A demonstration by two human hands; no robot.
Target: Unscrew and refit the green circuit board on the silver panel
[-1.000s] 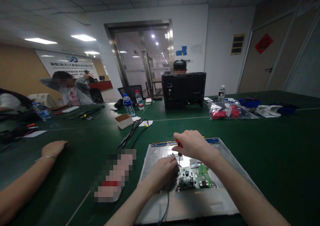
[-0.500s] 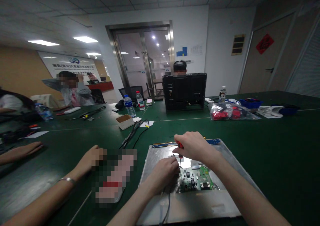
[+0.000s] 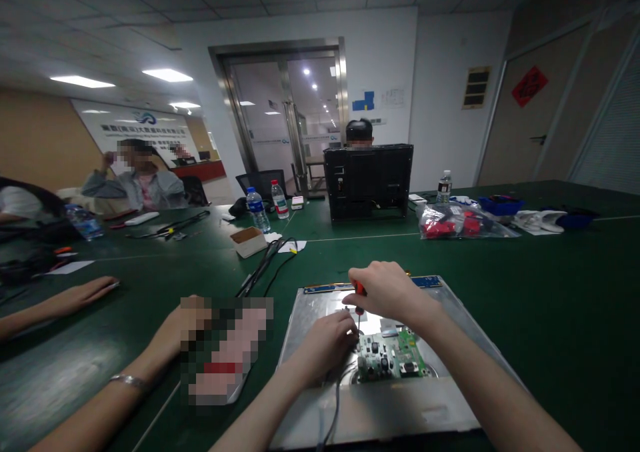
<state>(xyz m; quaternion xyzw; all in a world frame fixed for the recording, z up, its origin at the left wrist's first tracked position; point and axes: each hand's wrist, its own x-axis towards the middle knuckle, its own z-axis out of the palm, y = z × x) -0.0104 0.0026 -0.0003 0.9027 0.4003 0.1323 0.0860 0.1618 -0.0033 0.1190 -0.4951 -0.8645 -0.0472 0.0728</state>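
A silver metal panel [image 3: 430, 405] lies flat on the green table [image 3: 550, 305] in front of me, with a green circuit board [image 3: 393, 359] set in its middle. My right hand [image 3: 383, 292] grips a red-handled screwdriver [image 3: 358, 291] held upright, its tip down near the board's left edge. My left hand [image 3: 325, 345] rests on the panel just left of the board, fingers curled by the screwdriver's tip. A dark cable [image 3: 333, 405] runs from under that hand toward me.
A co-worker's hand [image 3: 177, 325] with a bracelet [image 3: 127, 380] touches a blurred object [image 3: 225, 352] to my left; another hand [image 3: 83, 293] lies further left. Black cables [image 3: 265, 265], a small box [image 3: 249, 242], water bottles [image 3: 257, 211], a black monitor [image 3: 369, 180] and bagged red parts [image 3: 450, 224] stand behind.
The co-worker's braceleted hand moved right from the far left to the blurred object. A second hand came in at the left. My own hands stayed nearly still over the board.
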